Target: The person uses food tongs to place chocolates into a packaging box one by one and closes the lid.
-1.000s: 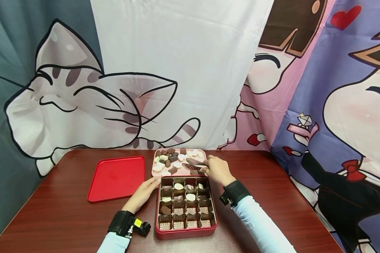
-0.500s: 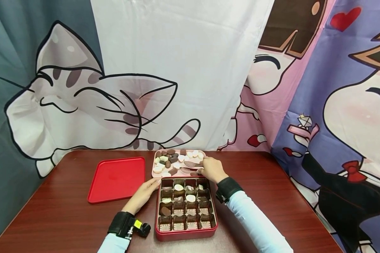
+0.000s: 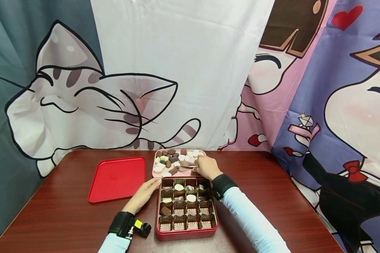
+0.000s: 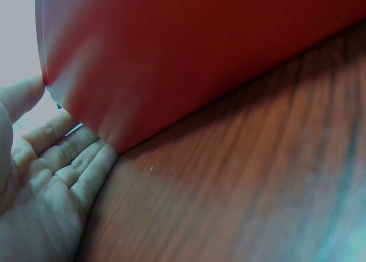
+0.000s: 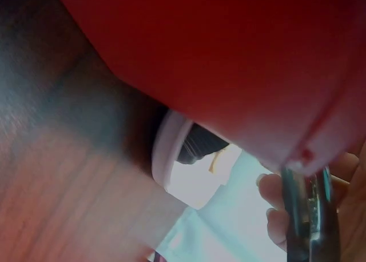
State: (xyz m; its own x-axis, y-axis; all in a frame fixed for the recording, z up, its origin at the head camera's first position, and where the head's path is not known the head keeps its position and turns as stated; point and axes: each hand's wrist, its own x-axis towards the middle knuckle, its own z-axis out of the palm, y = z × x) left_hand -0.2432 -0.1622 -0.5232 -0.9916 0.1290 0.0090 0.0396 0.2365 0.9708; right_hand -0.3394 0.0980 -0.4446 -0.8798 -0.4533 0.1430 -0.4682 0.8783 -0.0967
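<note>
A red box with dark paper cups stands on the table's near side, a few cups holding brown and white chocolates. My left hand lies flat on the table, its straight fingers against the box's red wall at the far left corner. Behind the box sits a pink tray heaped with brown and white chocolates. Above that tray my right hand grips metal tongs, their tips pointing left over the chocolates. The right wrist view shows the tongs, the box wall and the tray's rim.
A flat red lid lies left of the pink tray on the dark wooden table. Cartoon-printed curtains hang right behind the table's far edge.
My right hand has slid left and farther over the pink tray, carrying the tongs' tips toward the tray's middle. The left hand has stayed against the box.
</note>
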